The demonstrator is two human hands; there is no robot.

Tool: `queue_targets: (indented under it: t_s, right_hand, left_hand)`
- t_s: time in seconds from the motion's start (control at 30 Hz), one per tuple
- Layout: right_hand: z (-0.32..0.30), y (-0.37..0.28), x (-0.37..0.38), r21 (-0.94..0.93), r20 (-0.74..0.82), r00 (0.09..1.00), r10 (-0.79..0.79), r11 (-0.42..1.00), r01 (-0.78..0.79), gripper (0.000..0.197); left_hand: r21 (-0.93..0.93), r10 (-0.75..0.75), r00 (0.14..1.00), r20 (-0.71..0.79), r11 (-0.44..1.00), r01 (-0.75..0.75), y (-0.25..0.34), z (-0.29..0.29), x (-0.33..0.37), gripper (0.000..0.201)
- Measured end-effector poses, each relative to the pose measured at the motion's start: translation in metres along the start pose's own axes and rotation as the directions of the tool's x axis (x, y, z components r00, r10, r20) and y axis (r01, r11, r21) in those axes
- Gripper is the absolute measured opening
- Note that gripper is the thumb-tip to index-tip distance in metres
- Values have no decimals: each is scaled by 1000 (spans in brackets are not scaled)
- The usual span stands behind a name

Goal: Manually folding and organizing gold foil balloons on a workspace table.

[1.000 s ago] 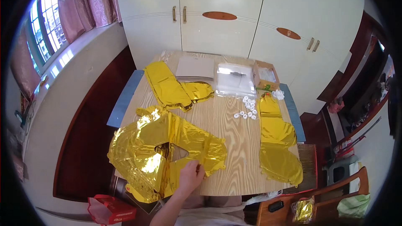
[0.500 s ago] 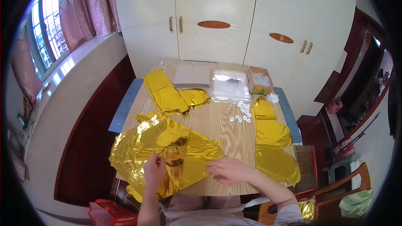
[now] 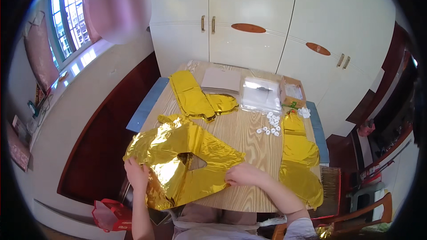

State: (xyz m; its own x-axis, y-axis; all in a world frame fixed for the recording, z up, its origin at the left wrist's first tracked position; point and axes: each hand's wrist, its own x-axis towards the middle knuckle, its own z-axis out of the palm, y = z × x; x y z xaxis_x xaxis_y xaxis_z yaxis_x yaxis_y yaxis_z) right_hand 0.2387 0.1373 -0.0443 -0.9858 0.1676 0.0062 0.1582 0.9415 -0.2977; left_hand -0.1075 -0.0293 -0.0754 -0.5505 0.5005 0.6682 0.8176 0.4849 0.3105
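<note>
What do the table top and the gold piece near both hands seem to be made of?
Table top looks like wood or laminate, smooth: pale, wavy grain.
Gold piece: probably thin foil or metallised film, glossy, with wrinkles and bright reflections.

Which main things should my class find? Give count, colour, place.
Table: one, tan, centre
Cabinet: one, white, behind table
Front foil: one, gold, table front
Far foil: unclear count, gold, far left
Right foil: unclear count, gold, table right
Rings: many, white, beside right foil
Card stack: one, beige, table rear
Clear packet: one, transparent, table rear
Box: one, brown, far right
Bag: one, red, lower left
Left hand: one, bare, front foil's left
Right hand: one, bare, front foil's right
</note>
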Motion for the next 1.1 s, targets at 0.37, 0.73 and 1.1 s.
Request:
queue_targets:
  t_s: [0.37,0.73,1.1]
  right_hand:
    - [9,13,6,80,-2,1000,-9,997,10,13]
    - [1,20,0,91,106,994,13,996,-23,10]
    - [7,29,1,194,84,995,52,979,-68,10]
  left_hand:
    - [-672,640,604,475,707,-220,161,-3,-77,31]
    - [-731,656,589,472,665,-156,161,10,-82,37]
    - [-728,638,585,501,676,-113,163,11,-81,38]
